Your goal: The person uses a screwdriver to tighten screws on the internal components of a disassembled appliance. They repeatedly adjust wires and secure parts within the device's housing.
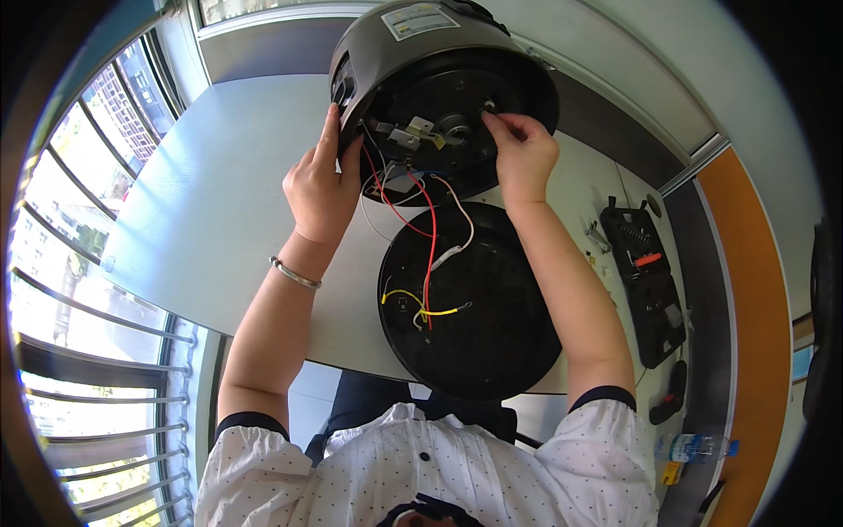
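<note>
While tipped, cooker body [421,53] between left hand [320,189], right hand [522,154]

White table [202,202] — cooker body [413,53], black base plate [492,325], tool case [645,281]

- Dark grey round plastic appliance body [421,53]
- Black round base plate [479,307]
- Red [428,255], white [464,220] and yellow wires [430,312]
- White tabletop [219,193]
- Silver metal bracelet [294,274]
- White blouse with small dark dots [421,465], dark cuffs
- Black open tool case [650,281]
</note>
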Available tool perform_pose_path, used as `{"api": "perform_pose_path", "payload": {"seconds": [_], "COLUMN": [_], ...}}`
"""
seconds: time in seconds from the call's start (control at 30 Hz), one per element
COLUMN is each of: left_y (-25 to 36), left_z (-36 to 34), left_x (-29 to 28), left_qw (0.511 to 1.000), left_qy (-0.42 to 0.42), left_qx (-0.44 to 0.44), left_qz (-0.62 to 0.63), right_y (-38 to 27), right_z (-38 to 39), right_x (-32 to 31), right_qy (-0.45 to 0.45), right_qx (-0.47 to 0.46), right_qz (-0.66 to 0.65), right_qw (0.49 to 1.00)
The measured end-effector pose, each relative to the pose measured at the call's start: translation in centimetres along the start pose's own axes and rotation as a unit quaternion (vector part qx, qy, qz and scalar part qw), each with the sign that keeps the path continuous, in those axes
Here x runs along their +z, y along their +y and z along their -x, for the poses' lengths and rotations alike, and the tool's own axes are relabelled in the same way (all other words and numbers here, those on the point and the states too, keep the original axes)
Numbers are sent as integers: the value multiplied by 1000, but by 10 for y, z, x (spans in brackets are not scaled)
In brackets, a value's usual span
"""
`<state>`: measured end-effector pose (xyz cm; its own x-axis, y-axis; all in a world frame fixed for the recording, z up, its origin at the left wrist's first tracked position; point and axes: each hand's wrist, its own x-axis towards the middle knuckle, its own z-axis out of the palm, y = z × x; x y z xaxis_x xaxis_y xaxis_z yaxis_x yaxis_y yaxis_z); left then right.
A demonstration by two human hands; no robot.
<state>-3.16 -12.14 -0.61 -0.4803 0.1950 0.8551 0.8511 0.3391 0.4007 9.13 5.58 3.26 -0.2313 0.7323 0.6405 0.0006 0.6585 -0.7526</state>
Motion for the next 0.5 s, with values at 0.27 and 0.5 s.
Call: {"api": "perform_pose_path", "payload": {"seconds": [0.27,0.5], "left_y": [-3,-6], "left_z": [-2,0], "left_x": [4,5], "left_qw": [998,998], "left_qy": [40,47], "left_qx": [45,46], "left_qz": [8,6], "right_y": [7,-1], "right_z": [6,9], "right_x": [5,8], "right_qy": [13,17], "right_qx": [-30,-16], "right_qz": [5,27], "right_qw": [999,999]}}
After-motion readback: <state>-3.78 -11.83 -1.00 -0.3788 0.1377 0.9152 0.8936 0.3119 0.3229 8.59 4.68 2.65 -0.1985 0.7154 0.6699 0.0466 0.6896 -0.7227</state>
